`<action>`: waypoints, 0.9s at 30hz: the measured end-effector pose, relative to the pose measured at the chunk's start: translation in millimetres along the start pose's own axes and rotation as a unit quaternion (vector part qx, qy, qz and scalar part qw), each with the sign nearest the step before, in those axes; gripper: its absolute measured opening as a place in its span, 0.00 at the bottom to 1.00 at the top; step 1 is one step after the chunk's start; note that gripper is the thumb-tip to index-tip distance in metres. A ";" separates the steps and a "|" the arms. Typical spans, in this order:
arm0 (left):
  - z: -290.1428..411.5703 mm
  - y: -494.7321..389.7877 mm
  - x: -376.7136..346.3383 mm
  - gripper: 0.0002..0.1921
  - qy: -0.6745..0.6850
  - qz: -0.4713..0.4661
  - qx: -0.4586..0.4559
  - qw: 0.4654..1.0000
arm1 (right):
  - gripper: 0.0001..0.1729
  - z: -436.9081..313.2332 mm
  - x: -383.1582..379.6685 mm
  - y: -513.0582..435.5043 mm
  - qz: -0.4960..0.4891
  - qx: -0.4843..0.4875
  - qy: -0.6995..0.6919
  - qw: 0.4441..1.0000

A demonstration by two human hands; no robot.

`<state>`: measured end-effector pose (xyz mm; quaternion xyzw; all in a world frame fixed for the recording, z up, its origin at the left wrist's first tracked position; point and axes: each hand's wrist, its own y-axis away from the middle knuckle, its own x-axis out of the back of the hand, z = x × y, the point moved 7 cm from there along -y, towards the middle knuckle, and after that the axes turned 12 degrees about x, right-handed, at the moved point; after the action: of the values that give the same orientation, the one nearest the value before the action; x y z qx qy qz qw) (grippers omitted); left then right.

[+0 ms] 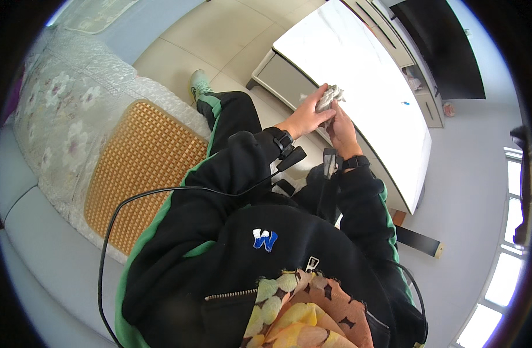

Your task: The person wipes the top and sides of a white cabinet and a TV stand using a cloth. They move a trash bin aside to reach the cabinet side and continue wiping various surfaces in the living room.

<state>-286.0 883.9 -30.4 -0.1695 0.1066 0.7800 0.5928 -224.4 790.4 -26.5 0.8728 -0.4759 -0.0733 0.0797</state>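
Observation:
Both of my hands are around a crumpled greyish-white cloth (331, 96) at the near edge of a white marble-patterned coffee table (370, 91). My left hand (307, 116) grips it from the left, with the thumb across its near side. From the right, my right hand (343, 132) presses its fingers against the same bundle. Part of the cloth is hidden behind my fingers, and a bit of it sticks out to the left of my left hand. Each wrist wears a black strap, and a cabled black device (291, 158) sits by the left one.
A small blue object (405, 103) lies on the tabletop. To my left is a sofa with a floral cover (70, 113) and a woven seat mat (144, 174). Beyond the table stand a cabinet (390, 41) and a black television (444, 48). A black cable (111, 226) loops beside me.

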 end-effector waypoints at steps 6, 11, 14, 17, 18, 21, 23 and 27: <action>10.6 -35.3 -2.6 0.34 -0.127 0.038 -0.101 0.986 | 0.27 -16.3 9.8 -14.7 -0.007 -0.051 0.007 0.999; 29.0 -100.5 30.7 0.30 -0.021 0.117 -0.097 0.988 | 0.31 -42.7 2.7 -96.2 -0.073 -0.023 0.125 0.989; 17.1 -149.1 66.0 0.33 0.219 0.130 -0.009 0.967 | 0.36 -55.6 -0.3 -167.2 -0.131 0.059 0.180 0.973; 0.6 -173.3 104.6 0.28 0.365 0.153 -0.009 0.918 | 0.40 -52.4 13.1 -251.6 -0.147 0.095 0.260 0.949; -11.0 -173.5 116.5 0.25 0.366 0.185 0.029 0.911 | 0.40 -51.7 17.2 -278.9 -0.149 0.125 0.315 0.929; -28.3 -161.3 160.5 0.19 0.350 0.273 0.074 0.893 | 0.40 -41.1 10.1 -341.7 -0.168 0.182 0.414 0.876; -26.4 -160.0 195.9 0.18 0.340 0.332 0.068 0.878 | 0.43 -35.6 -7.9 -374.2 -0.184 0.188 0.436 0.861; -17.5 -180.1 268.3 0.20 0.312 0.387 0.071 0.865 | 0.42 -31.0 -66.8 -406.1 -0.283 0.250 0.507 0.775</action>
<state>-174.9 1165.4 -145.1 -0.3073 0.3981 0.8434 0.1894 78.7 1065.9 -77.6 0.8682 -0.0997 0.4818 0.0640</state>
